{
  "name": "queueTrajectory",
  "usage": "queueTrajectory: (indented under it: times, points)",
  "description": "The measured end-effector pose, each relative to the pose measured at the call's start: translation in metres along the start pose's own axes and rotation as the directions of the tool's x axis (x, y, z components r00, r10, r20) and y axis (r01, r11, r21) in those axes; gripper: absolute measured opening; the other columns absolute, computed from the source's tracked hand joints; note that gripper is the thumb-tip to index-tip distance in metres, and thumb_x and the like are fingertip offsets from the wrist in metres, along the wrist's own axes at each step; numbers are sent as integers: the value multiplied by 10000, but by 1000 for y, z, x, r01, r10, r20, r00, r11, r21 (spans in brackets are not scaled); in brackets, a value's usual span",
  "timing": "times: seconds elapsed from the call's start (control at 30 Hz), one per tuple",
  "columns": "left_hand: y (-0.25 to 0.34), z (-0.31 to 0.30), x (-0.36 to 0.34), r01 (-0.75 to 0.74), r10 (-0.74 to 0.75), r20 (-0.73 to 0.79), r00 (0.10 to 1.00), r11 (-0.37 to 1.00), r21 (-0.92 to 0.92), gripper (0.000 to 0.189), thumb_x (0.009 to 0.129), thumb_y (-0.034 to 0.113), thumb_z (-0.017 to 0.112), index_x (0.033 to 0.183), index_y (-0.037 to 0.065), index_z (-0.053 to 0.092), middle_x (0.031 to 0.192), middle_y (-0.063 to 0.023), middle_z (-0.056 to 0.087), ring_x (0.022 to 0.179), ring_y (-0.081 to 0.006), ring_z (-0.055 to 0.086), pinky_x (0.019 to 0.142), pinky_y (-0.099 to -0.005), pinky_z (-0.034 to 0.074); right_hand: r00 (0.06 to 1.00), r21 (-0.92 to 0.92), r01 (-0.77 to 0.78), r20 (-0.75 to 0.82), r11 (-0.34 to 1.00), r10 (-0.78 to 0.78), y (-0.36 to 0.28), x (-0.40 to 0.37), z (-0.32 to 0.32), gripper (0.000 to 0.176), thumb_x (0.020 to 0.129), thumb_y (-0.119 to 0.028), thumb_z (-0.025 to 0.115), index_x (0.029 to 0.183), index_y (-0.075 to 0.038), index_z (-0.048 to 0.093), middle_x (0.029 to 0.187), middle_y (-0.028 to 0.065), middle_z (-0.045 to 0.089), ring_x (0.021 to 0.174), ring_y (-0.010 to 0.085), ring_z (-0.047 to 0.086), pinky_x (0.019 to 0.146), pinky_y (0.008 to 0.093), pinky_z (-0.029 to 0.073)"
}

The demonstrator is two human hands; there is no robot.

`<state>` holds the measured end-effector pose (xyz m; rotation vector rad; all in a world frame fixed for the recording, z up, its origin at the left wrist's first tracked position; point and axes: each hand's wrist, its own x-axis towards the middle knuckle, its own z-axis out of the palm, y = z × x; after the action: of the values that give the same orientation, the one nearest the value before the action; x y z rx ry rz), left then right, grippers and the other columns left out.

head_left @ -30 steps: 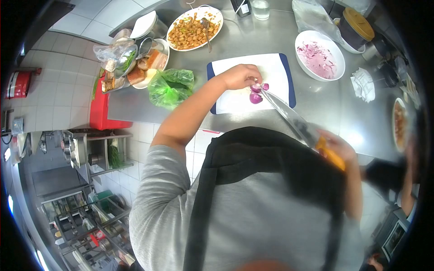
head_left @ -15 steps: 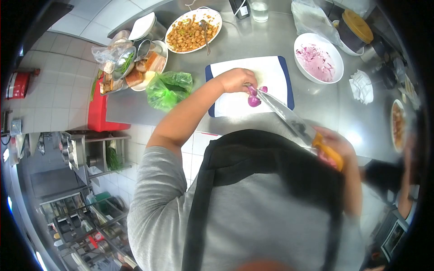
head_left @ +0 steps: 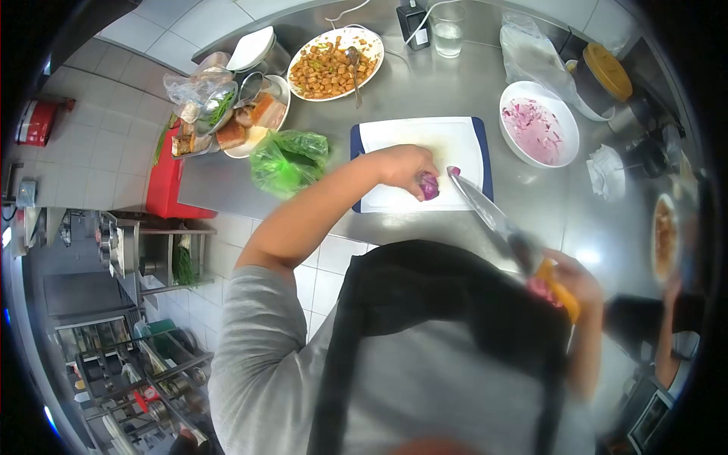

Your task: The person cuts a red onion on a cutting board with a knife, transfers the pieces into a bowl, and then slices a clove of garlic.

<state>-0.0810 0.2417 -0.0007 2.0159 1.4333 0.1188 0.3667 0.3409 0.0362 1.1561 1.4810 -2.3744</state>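
Observation:
My left hand (head_left: 408,168) is closed round a purple onion piece (head_left: 429,186) on the white cutting board (head_left: 387,199) with dark blue ends. A smaller onion piece (head_left: 453,171) lies beside it, at the tip of the knife. In my right hand (head_left: 580,279) is the yellow handle of a large knife (head_left: 493,216), whose blade slants up and left over the board's right side. Blur covers part of the blade and the right hand. Something pinkish shows by the handle; I cannot make out what it is.
Right of the board stands a white bowl (head_left: 550,144) with pink onion shreds. Behind are a plate of diced food (head_left: 330,68) with a spoon and a glass (head_left: 447,38). Left are a green plastic bag (head_left: 284,163) and a meat plate (head_left: 277,114). Another person's arm (head_left: 671,334) shows at right.
My left hand has turned and drawn the onion piece slightly nearer to me. The knife tip has come away from that piece to the smaller one. The whole view has shifted slightly.

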Motion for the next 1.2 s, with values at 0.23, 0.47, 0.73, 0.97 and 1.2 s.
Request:
queueTrajectory:
  times: [0.23,0.47,0.73,0.97,1.2]
  points:
    - [2,30,-8,-48,37,-241,970,998,-38,543,688,169,806,1199,82,645,1094,-118,629,1006,-294,632,904,-384,503,990,-8,123,-68,992,-123,13,-1,-2,494,924,-99,578,1408,-79,482,788,139,632,517,135,577,437,230,491]
    - [3,13,10,-48,14,-249,969,990,-132,346,803,158,734,1139,96,681,1098,-99,641,986,-278,638,864,-351,536,996,85,27,-85,996,-20,19,-12,-6,510,907,-103,591,1406,-69,488,814,152,641,556,135,607,448,225,518]
    - [-4,17,44,-54,23,-220,975,989,-136,240,801,89,684,1040,85,696,986,-97,635,929,-275,634,825,-366,510,995,128,89,-57,988,-82,44,2,-4,602,860,-181,664,1413,-39,475,842,128,639,608,145,639,458,216,527]
    - [5,12,49,-41,47,-214,976,999,31,292,689,150,770,960,80,686,924,-88,626,867,-287,628,779,-372,505,996,85,86,-10,993,-85,38,10,-3,595,873,-197,641,1414,-23,467,833,121,635,596,144,634,467,220,532]
    - [5,6,55,-19,25,-166,986,999,38,238,686,115,749,919,97,704,875,-78,626,834,-268,632,760,-371,503,998,53,43,-44,998,-41,44,-9,-16,577,876,-175,650,1414,-54,481,813,112,642,601,135,638,464,228,536]
